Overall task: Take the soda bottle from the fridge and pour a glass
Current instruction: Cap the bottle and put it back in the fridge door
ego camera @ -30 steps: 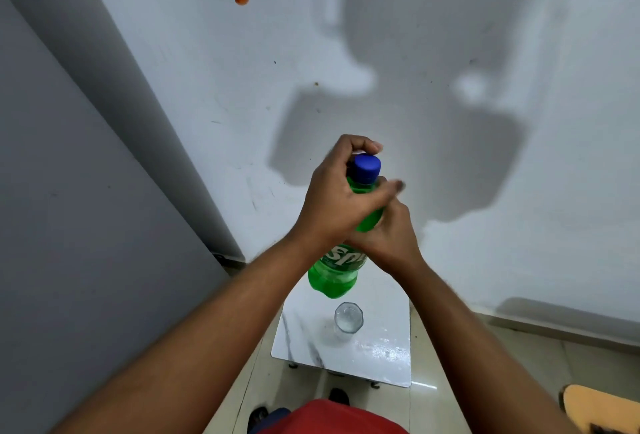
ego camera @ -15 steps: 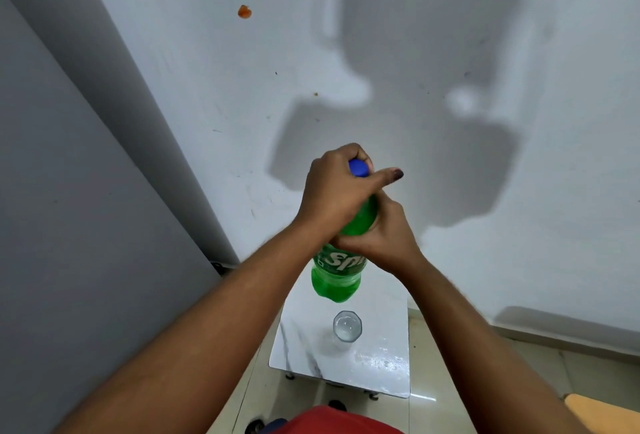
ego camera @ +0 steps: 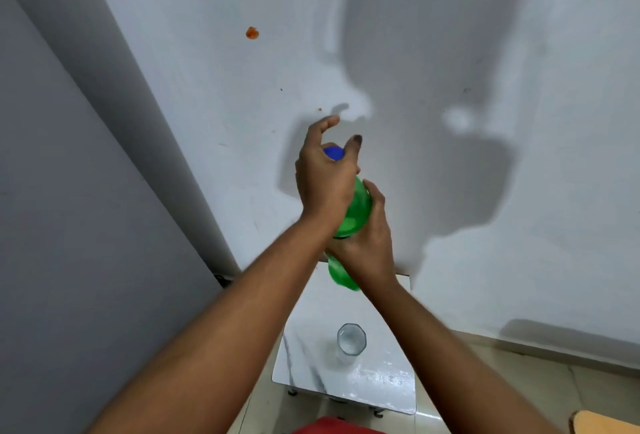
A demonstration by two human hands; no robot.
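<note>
I hold a green soda bottle [ego camera: 356, 212] in the air in front of a white wall. My right hand [ego camera: 369, 246] is wrapped around its body and hides the label. My left hand [ego camera: 323, 180] sits over the bottle's top with its fingers curled around the blue cap [ego camera: 333, 152]; the index finger sticks up, away from the cap. Below the bottle an empty clear glass [ego camera: 351, 342] stands upright on a small white marble-patterned table [ego camera: 311, 364].
A grey fridge side [ego camera: 76, 225] fills the left. The white wall [ego camera: 485, 52] behind carries an orange spot [ego camera: 252, 33]. Beige tiled floor [ego camera: 519, 381] surrounds the table. A tan object [ego camera: 602, 423] shows at the bottom right corner, red clothing [ego camera: 332, 426] at the bottom edge.
Both hands have lifted the bottle higher above the table. My left hand has shifted its grip on the cap, and its index finger has come off and points up.
</note>
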